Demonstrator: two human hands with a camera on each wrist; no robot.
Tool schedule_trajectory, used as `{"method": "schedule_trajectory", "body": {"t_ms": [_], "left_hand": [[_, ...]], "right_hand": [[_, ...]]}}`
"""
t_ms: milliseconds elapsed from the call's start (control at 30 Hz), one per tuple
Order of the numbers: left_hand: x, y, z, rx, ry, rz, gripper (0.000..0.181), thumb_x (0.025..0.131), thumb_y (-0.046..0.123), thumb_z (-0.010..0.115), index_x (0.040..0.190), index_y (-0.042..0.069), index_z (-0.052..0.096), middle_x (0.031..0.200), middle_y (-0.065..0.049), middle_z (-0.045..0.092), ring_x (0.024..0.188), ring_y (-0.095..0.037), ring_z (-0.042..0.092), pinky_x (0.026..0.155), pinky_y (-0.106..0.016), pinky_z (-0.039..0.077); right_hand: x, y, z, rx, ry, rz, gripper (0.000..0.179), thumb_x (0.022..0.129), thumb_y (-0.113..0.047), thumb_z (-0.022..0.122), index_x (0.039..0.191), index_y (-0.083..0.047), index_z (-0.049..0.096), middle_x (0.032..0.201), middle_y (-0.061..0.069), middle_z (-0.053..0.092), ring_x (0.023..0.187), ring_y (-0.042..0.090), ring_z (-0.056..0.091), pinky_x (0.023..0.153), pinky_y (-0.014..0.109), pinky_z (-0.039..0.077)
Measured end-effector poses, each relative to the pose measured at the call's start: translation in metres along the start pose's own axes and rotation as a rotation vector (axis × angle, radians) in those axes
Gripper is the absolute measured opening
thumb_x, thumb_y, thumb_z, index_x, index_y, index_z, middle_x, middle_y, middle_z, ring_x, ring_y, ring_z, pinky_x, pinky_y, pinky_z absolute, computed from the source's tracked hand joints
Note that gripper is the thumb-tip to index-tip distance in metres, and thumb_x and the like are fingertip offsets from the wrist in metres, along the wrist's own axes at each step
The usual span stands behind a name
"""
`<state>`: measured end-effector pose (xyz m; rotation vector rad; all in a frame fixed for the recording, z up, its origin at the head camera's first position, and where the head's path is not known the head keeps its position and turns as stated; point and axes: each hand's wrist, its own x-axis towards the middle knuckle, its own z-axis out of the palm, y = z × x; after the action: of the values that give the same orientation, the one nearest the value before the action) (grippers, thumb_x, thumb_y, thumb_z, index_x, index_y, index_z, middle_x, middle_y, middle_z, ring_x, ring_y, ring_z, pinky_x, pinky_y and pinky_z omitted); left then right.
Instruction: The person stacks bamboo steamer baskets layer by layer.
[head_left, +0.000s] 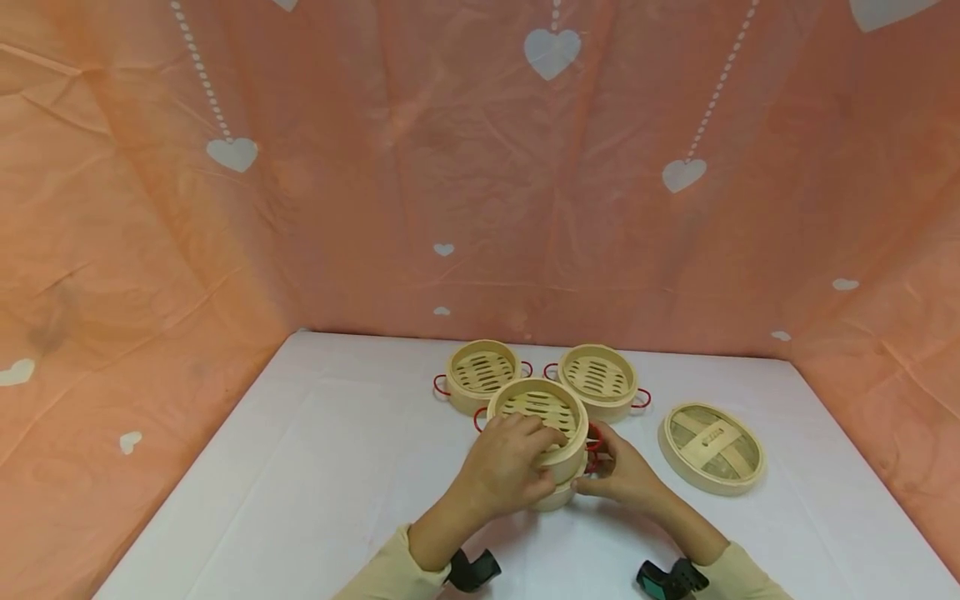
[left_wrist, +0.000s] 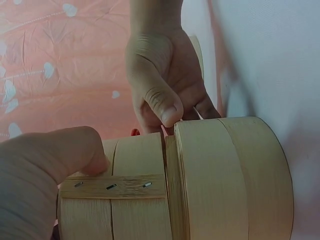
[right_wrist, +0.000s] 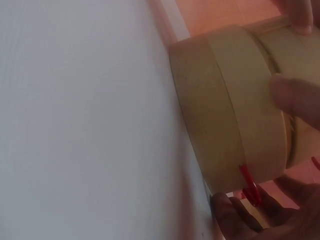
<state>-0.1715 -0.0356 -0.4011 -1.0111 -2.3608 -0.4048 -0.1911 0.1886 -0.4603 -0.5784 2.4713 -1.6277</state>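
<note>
Two small round bamboo steamer baskets are stacked near the table's middle. My left hand (head_left: 506, 467) grips the upper steamer basket (head_left: 572, 458) by its near wall, fingers over the rim onto the slatted floor and thumb outside. Beneath it the lower steamer basket (right_wrist: 220, 100) stands on the table, a thin seam showing between the two. At the stack's right side my right hand (head_left: 630, 475) holds the lower basket, its thumb near the seam and its other fingers behind, by a red handle (right_wrist: 250, 185). Part of those fingers is hidden.
Behind the stack stand two more slatted steamer baskets, one at left (head_left: 483, 371) and one at right (head_left: 597, 373), with red side handles. A woven bamboo lid (head_left: 712, 448) lies to the right. A pink heart-print cloth (head_left: 487, 208) surrounds the white table (head_left: 300, 467).
</note>
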Motion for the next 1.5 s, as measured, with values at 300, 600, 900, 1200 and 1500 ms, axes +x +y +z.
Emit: {"method": "schedule_trajectory", "body": {"t_ms": [300, 600, 900, 1200, 1500], "left_hand": [[0.001, 0.004, 0.002, 0.015, -0.01, 0.002, 0.037, 0.063, 0.027, 0.076, 0.1, 0.027, 0.068, 0.084, 0.012, 0.06, 0.08, -0.009, 0.057, 0.069, -0.027, 0.044], [0.002, 0.007, 0.002, 0.037, -0.017, -0.004, 0.038, 0.064, 0.028, 0.076, 0.101, 0.026, 0.069, 0.085, 0.012, 0.061, 0.079, -0.009, 0.057, 0.07, -0.027, 0.045], [0.004, 0.011, 0.001, 0.059, -0.036, -0.028, 0.038, 0.066, 0.027, 0.076, 0.103, 0.025, 0.069, 0.086, 0.011, 0.061, 0.082, -0.01, 0.057, 0.072, -0.027, 0.045], [0.004, 0.014, 0.001, 0.079, -0.032, -0.019, 0.037, 0.066, 0.026, 0.075, 0.103, 0.025, 0.07, 0.086, 0.01, 0.061, 0.081, -0.01, 0.057, 0.07, -0.027, 0.045], [0.007, 0.014, 0.001, 0.056, -0.049, -0.021, 0.038, 0.068, 0.028, 0.075, 0.106, 0.026, 0.07, 0.087, 0.011, 0.062, 0.082, -0.01, 0.058, 0.072, -0.027, 0.045]], "right_hand": [[-0.001, -0.001, -0.002, 0.04, -0.005, -0.009, 0.086, 0.069, -0.008, 0.083, 0.141, 0.0, 0.037, 0.119, 0.023, 0.053, 0.092, 0.013, 0.059, 0.077, 0.027, 0.054], [-0.001, -0.001, -0.002, 0.076, -0.024, -0.032, 0.088, 0.069, -0.004, 0.082, 0.143, 0.003, 0.033, 0.113, 0.023, 0.054, 0.087, 0.011, 0.06, 0.075, 0.026, 0.054], [0.0, 0.002, -0.003, 0.064, -0.025, -0.041, 0.089, 0.07, -0.006, 0.082, 0.143, 0.003, 0.033, 0.114, 0.022, 0.054, 0.089, 0.011, 0.059, 0.077, 0.027, 0.054], [-0.001, 0.004, -0.004, 0.068, -0.045, -0.02, 0.089, 0.071, -0.007, 0.082, 0.144, 0.001, 0.032, 0.119, 0.019, 0.052, 0.096, 0.009, 0.058, 0.083, 0.024, 0.053], [-0.001, 0.005, -0.008, 0.034, -0.051, 0.01, 0.089, 0.074, -0.013, 0.082, 0.146, -0.001, 0.031, 0.122, 0.022, 0.053, 0.099, 0.007, 0.056, 0.085, 0.022, 0.052]]}}
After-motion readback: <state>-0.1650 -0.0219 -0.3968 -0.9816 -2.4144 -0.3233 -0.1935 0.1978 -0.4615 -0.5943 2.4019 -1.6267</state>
